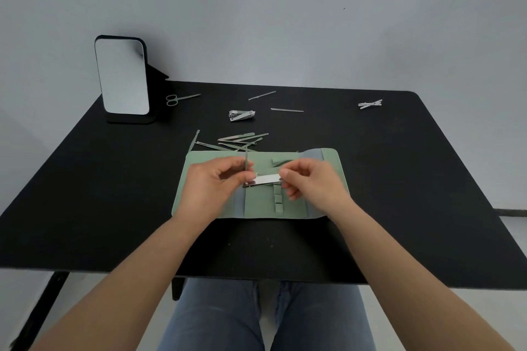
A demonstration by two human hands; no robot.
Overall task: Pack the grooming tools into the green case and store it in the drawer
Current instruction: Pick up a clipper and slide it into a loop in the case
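Packing is under way: both hands work a large silver nail clipper [265, 179] over the open green case [325, 179] at the centre of the frame. The left hand [211, 182] pinches its lever end, fingers curled narrow; the right hand [308, 179] pinches the other end. Next, I judge, the clipper must slide under a strap loop. Both forearms reach forward, palms down. Most tools, a loose pile [236, 141] among them, lie on the counter [399, 179] above the case. No drawer shows.

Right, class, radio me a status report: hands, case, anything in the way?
Both hands, left and right, grip a nail clipper over the open green case. Loose tools behind the case, unpacked. Nothing in the way.
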